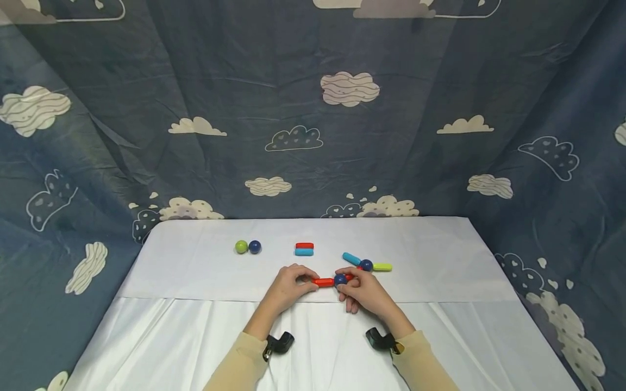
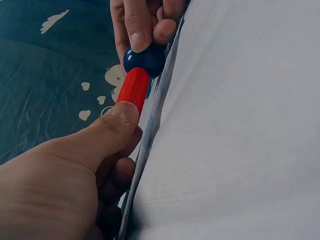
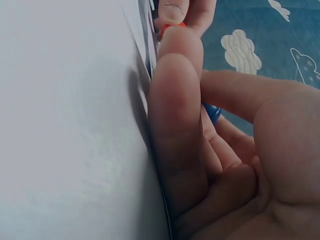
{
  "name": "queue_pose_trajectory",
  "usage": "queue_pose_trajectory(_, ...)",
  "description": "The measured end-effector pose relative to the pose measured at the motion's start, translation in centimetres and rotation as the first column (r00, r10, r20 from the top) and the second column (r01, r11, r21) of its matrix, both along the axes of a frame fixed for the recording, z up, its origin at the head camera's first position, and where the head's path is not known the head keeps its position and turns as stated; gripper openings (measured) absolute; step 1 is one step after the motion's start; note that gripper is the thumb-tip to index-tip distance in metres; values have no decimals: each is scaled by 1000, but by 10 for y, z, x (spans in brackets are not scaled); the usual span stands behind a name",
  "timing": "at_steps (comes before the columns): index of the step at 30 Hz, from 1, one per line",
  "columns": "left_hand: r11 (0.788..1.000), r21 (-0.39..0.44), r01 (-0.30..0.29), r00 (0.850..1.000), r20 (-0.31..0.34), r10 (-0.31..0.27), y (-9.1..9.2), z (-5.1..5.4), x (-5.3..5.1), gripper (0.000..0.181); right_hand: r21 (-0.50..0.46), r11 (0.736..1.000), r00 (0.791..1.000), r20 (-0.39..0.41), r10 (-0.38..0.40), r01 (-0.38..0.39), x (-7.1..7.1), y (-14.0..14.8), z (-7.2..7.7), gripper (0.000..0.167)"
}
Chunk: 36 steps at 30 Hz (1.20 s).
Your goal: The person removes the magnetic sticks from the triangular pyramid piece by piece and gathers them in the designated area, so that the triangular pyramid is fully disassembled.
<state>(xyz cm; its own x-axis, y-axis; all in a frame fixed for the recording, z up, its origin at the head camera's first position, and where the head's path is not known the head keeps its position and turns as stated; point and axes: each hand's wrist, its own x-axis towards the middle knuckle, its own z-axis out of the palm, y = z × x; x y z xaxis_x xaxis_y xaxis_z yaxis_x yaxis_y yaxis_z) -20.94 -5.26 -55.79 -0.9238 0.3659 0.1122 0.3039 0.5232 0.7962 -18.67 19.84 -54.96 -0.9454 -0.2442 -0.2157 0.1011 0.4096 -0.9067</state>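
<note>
Head view has both hands working close together, thumbs and fingertips engaged. The left hand [image 1: 288,287] pinches the outer end of a red stick [image 1: 323,282] between thumb and fingers. The right hand [image 1: 367,290] grips a dark blue ball [image 1: 340,279] by its fingertips; the stick's other end meets that ball, between the two hands. More red shows beside the right fingers, partly covered, so I cannot tell how it joins.

Just beyond the right hand sits a second dark blue ball [image 1: 365,265], with a light blue stick [image 1: 351,258] pointing away on its left and a lime stick [image 1: 382,267] reaching out on its right. Past the gap between the hands, a spare red stick [image 1: 304,245] lies alongside a spare light blue stick [image 1: 304,252]. Farther out, beyond the left hand and leftward, a green ball [image 1: 241,247] is just beside a third dark blue ball [image 1: 255,247]. White cloth [image 1: 195,277] lies under everything.
</note>
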Motion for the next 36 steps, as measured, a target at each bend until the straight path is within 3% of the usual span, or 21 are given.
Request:
queue_pose_trajectory(6, 1000, 0, 12, 1000, 17, -12, -1, 1, 0, 15, -15, 998, 998, 5, -59, 59, 0, -4, 2, 46)
queue_pose_trajectory(13, 999, 21, 27, 999, 29, -28, -3, 0, 0, 15, -49, 982, 982, 39, -182, 184, -3, -4, -1, 46)
queue_pose_trajectory(18, 999, 48, 13, 999, 49, -15, -5, 2, 0, 17, -53, 980, 981, 43, -188, 190, -3, -4, -2, 47)
queue_pose_trajectory(21, 994, 112, -4, 998, 57, -3, -9, 6, -1, 17, -41, 980, 980, 45, -193, 195, -3, -4, -2, 47)
queue_pose_trajectory(27, 980, 175, -90, 994, 82, 76, -18, 10, -3, 18, -26, 979, 979, 39, -202, 203, -3, -4, -2, 48)
queue_pose_trajectory(30, 975, 171, -144, 989, 57, 136, -20, 10, -5, 18, -30, 979, 979, 43, -200, 201, -3, -4, -1, 47)
queue_pose_trajectory(36, 944, 146, -296, 955, 28, 295, -19, 6, -12, 18, -38, 980, 981, 40, -192, 194, -2, -4, -1, 47)
